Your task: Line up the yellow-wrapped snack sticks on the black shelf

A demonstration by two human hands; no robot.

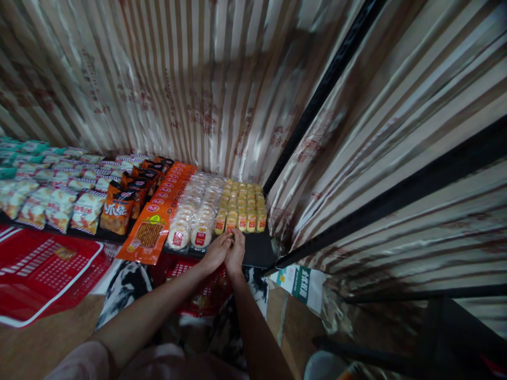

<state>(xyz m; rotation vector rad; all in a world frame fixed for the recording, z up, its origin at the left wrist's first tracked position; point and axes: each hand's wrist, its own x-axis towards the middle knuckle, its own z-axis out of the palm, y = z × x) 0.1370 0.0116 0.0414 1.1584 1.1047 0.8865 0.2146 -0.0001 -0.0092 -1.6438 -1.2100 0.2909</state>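
Note:
My left hand [217, 250] and my right hand [236, 252] meet at the front edge of a black shelf [257, 250]. Their fingers are curled close together, and what they hold, if anything, is hidden. Just beyond the fingertips stand small yellow snack packs [241, 205] with red labels, in tidy rows. Whether the fingers touch the front pack [231, 219] I cannot tell. Left of my hands lie round white crackers [200, 236] in clear wrappers, in two columns.
Orange snack packets [148, 232] overlap in a row, beside orange-black bags [117, 208] and several white bags [86, 211]. Below the shelf at left is a red basket [59, 264]. Striped curtain [206, 79] hangs behind; a black post [317, 95] rises at right.

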